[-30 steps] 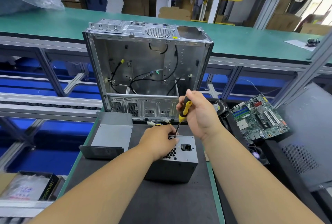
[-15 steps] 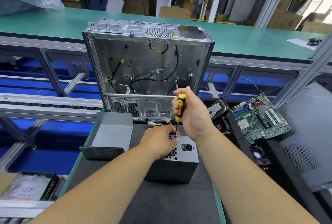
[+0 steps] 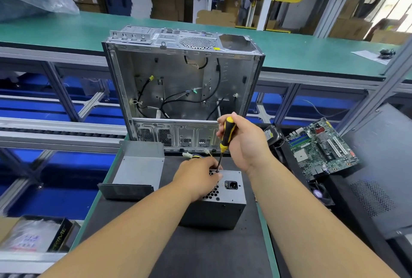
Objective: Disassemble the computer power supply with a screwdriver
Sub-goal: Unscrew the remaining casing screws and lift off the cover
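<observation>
A grey metal power supply (image 3: 225, 202) stands on the dark mat in front of me, its vented top with a black socket facing up. My left hand (image 3: 198, 177) rests on that top and curls over its far left part. My right hand (image 3: 243, 141) grips a yellow and black screwdriver (image 3: 226, 135), held almost upright. The tip touches the top of the power supply next to my left fingers. Its wires with white plugs (image 3: 189, 155) trail behind my left hand.
An empty open computer case (image 3: 185, 90) stands upright behind the power supply. A bent grey metal cover (image 3: 138, 170) lies to the left. A green motherboard (image 3: 321, 146) and a hard drive (image 3: 273, 136) lie at the right, beside a dark side panel (image 3: 379, 166).
My right hand has swung the screwdriver handle slightly left and more upright, with the tip staying on the same spot. My left hand has kept its place on the power supply.
</observation>
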The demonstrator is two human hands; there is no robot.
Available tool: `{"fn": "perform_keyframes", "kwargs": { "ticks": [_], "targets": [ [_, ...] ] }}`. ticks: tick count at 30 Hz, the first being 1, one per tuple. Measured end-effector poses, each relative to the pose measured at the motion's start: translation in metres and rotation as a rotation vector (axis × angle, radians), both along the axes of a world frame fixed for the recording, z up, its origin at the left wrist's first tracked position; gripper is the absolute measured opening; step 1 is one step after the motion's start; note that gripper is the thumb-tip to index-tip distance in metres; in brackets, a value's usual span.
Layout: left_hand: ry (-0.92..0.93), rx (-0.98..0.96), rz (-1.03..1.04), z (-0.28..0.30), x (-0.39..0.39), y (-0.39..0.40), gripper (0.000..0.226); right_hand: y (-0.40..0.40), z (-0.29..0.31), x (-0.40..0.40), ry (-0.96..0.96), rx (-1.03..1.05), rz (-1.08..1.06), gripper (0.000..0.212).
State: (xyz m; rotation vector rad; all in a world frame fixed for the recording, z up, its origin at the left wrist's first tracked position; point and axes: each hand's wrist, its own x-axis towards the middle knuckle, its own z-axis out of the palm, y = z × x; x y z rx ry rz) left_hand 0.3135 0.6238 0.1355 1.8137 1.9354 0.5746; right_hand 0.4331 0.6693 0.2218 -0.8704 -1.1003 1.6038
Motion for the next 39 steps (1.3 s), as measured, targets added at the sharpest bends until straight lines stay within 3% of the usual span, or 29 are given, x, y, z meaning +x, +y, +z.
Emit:
{"fn": "perform_keyframes", "kwargs": {
  "ticks": [7,12,18,28,33,39],
  "targets": [
    [0.019,-0.014,-0.004,0.001,0.001,0.000,0.023,-0.004,-0.006,-0.008,0.044,0.034,0.017,0.027],
    [0.019,-0.023,0.007,0.004,0.002,-0.002,0.018,-0.007,-0.006,-0.002,-0.091,0.090,0.026,0.021],
    [-0.033,-0.046,0.020,0.003,0.001,-0.003,0.018,-0.005,0.002,0.005,-0.117,0.061,-0.015,0.020],
    [0.029,0.001,-0.020,0.003,0.001,-0.002,0.023,-0.009,-0.004,-0.003,0.000,0.043,0.047,0.049],
    [0.035,-0.011,-0.013,0.002,0.001,-0.002,0.020,-0.009,-0.006,-0.002,-0.025,0.110,0.058,0.017],
    [-0.001,-0.050,-0.012,0.002,0.000,-0.002,0.018,-0.005,-0.003,0.004,-0.130,0.116,0.013,0.019]
  ]
}}
